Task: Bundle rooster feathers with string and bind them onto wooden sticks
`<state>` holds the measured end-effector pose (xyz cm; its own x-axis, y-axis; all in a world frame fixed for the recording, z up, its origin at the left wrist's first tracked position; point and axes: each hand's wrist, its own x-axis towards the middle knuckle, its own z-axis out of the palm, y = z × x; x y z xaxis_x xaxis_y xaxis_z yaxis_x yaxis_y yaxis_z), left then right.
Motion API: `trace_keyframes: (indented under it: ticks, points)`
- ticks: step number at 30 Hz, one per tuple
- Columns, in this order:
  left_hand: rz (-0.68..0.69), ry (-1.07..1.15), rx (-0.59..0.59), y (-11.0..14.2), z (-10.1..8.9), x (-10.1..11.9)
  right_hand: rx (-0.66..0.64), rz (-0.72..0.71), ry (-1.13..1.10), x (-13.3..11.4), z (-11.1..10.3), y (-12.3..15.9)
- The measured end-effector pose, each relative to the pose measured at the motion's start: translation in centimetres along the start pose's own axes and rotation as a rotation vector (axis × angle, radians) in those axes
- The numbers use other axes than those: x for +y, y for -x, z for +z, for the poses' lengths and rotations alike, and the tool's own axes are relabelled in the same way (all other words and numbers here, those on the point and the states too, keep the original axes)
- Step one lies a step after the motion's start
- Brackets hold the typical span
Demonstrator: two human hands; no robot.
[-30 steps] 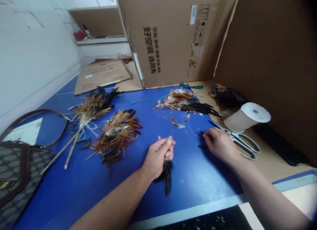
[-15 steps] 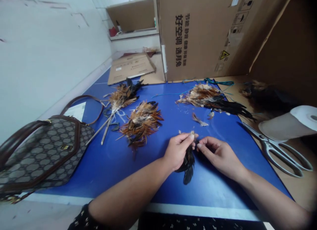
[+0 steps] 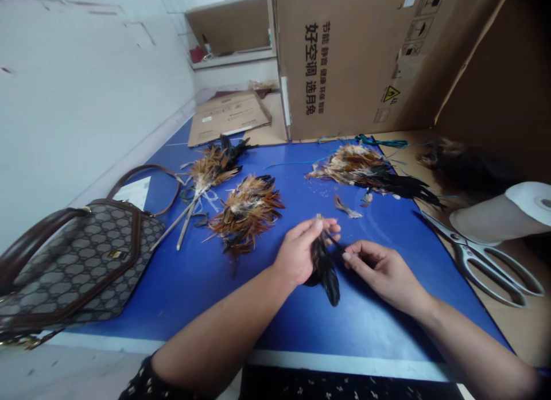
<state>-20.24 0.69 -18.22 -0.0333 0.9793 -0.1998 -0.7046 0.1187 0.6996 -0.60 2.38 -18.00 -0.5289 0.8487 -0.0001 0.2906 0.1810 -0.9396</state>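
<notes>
My left hand (image 3: pixel 301 251) pinches a small bunch of black feathers (image 3: pixel 326 269) by their quills above the blue table top (image 3: pixel 215 279). The dark tips hang down below my fingers. My right hand (image 3: pixel 379 271) is closed in a pinch right beside the bunch, holding a thin dark feather against it. A brown and black feather pile (image 3: pixel 247 210) lies to the left of my hands. Another feather pile (image 3: pixel 365 170) lies farther back on the right. One loose feather (image 3: pixel 346 208) rests just beyond my hands.
Large scissors (image 3: pixel 486 259) and a white spool (image 3: pixel 499 213) lie at the right. A patterned handbag (image 3: pixel 73 268) sits at the left. Feathers tied to thin sticks (image 3: pixel 202 182) lie behind it. Big cardboard boxes (image 3: pixel 357 55) stand at the back and right.
The view swung left and brought the handbag in. My right hand came from near the scissors to the bunch. My left hand lifted the bunch slightly, and its tips swung right.
</notes>
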Motion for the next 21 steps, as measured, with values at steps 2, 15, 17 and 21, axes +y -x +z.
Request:
trace_keyframes:
  ticks: [2, 15, 17, 21]
  points:
    - [0.049, 0.048, 0.021, -0.4, 0.1, 1.2, 0.014, 0.002, 0.029, 0.1, -0.6, 0.2]
    - [0.432, -0.01, 0.137, -1.8, -1.0, 6.7, -0.459, -0.516, 0.422, -0.5, -1.0, 0.2]
    - [0.457, -0.04, 0.153, -1.9, -1.1, 6.5, -0.538, -0.56, 0.408, -0.3, 0.4, -0.9]
    - [0.44, -0.079, 0.15, -2.0, -1.3, 5.2, -0.465, -0.603, 0.475, 1.7, 0.3, -6.0]
